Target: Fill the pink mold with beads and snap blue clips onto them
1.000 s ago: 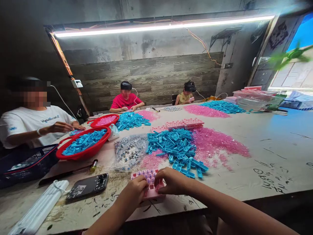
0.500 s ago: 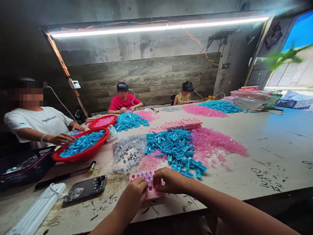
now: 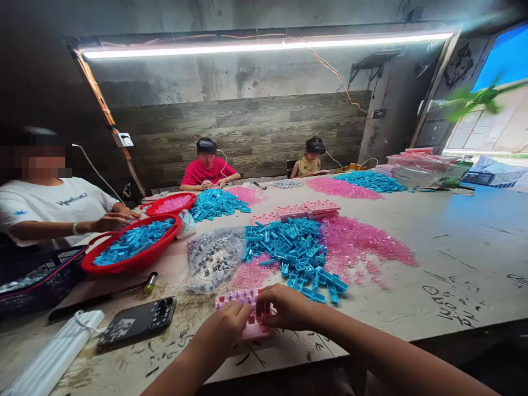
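Observation:
A pink tray (image 3: 256,333) with rows of small square slots lies at the table's near edge. Small clear-purplish pieces (image 3: 243,296) fill its far rows, while some nearer slots show bare. My left hand (image 3: 228,328) is over the tray's left side, with thumb and fingers pinched together; whatever is between them is hidden. From the right, my right hand (image 3: 289,308) reaches onto the tray with curled fingers and thumb closed at a slot. What its fingertips hold is too small to make out. Just beyond are blue plastic parts (image 3: 289,247) and pink translucent pieces (image 3: 367,242).
A clear bag of small metallic parts (image 3: 214,258) sits left of the blue heap. Pink trays (image 3: 291,211) stand behind it. At left are a phone (image 3: 138,322), a screwdriver (image 3: 150,283) and a red basin (image 3: 111,269) beside a co-worker (image 3: 53,214). Two more people sit across the table.
Both hands stay at the tray with only slight finger movement. The co-worker's hand at left has drawn back from the blue parts in the red basin. The view has shifted slightly.

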Demonstrator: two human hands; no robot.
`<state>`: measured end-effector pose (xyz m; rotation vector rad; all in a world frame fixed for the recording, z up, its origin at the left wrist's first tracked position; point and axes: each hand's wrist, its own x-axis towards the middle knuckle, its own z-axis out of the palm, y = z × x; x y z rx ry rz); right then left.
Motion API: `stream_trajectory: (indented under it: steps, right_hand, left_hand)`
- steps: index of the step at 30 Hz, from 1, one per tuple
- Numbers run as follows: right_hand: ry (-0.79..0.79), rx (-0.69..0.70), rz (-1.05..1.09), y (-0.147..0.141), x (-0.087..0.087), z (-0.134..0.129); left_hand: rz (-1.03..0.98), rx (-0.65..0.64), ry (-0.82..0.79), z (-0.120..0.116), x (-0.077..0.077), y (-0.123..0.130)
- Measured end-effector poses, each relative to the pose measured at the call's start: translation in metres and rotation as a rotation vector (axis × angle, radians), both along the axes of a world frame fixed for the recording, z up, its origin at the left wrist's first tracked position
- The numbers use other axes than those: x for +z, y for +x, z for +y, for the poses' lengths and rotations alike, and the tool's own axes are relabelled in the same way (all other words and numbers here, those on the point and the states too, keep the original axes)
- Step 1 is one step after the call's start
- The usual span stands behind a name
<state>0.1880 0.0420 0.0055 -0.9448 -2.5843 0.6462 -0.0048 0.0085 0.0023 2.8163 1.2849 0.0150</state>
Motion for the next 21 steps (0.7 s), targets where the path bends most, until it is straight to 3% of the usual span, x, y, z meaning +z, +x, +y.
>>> stream_trajectory:
  steps: [9,21]
  right_hand:
    - [-0.003,0.027,0.019,0.0006,-0.0008,0.0009]
    - [-0.042,0.028,0.029,0.0044,0.0015,-0.0006]
  left_hand:
    - [-0.101,0.014,-0.014,0.0033,-0.0059,-0.0005]
    - [-0.128,0.067,-0.089,0.0075,0.0035,-0.0042]
